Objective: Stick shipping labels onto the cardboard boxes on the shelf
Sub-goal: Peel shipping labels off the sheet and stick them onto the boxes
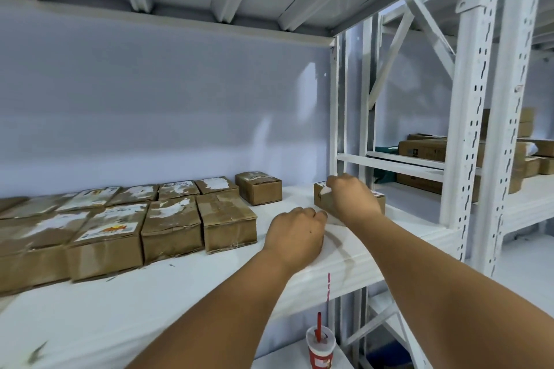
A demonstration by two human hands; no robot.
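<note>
The task's cardboard box (322,200) sits on the white shelf (150,308), and most of it is hidden. The right hand (353,198) lies over its top with the fingers bent down. Only the box's left face, a sliver of its far right corner and a scrap of white label (321,185) show. The fingertips meet that label, but it cannot be told whether they pinch it or only press on it.

The left hand (295,234) is just in front of and left of this box. Its fingers are curled, and the thumb tip lies close to the box's lower front edge. Its palm faces away, so whether it holds anything cannot be told.

Left of this box 1 small box (259,189) stands alone. Further left is a packed group of worn boxes (171,228) with torn, blurred labels, and the frame edge cuts off the outermost ones.

Right of this box is a perforated white upright (467,159). It partly screens more cartons (422,150) on the next rack.

Below and in front of this box is a red cup with a straw (320,349), its base cut off by the frame.
</note>
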